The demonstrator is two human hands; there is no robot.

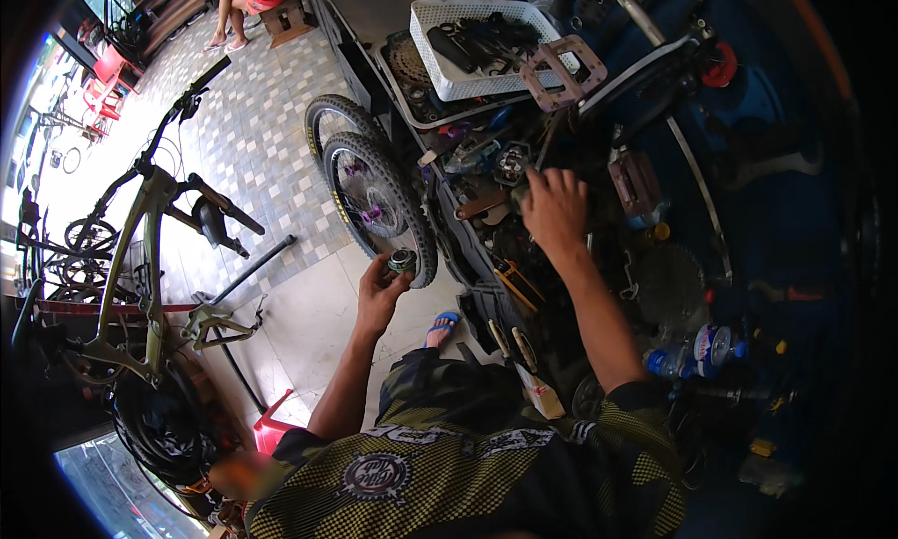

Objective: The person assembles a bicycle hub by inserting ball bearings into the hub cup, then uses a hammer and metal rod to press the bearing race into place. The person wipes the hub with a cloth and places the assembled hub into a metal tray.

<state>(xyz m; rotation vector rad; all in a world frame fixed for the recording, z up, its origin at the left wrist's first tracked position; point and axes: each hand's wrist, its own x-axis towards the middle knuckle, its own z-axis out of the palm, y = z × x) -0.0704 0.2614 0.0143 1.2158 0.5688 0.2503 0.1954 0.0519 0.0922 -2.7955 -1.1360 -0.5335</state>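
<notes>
My left hand (378, 291) is closed round a small ring-shaped metal part (402, 260) with a dark hole in its middle. It is held up in front of the mountain bike wheels (382, 202). On the right, my right hand (558, 210) reaches over the cluttered workbench with its fingers curled down. Something small and dark may be at its fingertips, but I cannot make it out. Just beyond those fingers lies a silver and black bicycle pedal (513, 163). A brown flat piece (482, 205) rests to the left of my right hand.
A white plastic basket (432, 81) of tools stands at the back of the bench, with a pinkish flat pedal (563, 73) against it. Plastic bottles (697, 352) lie at the right. An olive bike frame (131, 258) hangs at the left. A seated person's legs (230, 15) show far off.
</notes>
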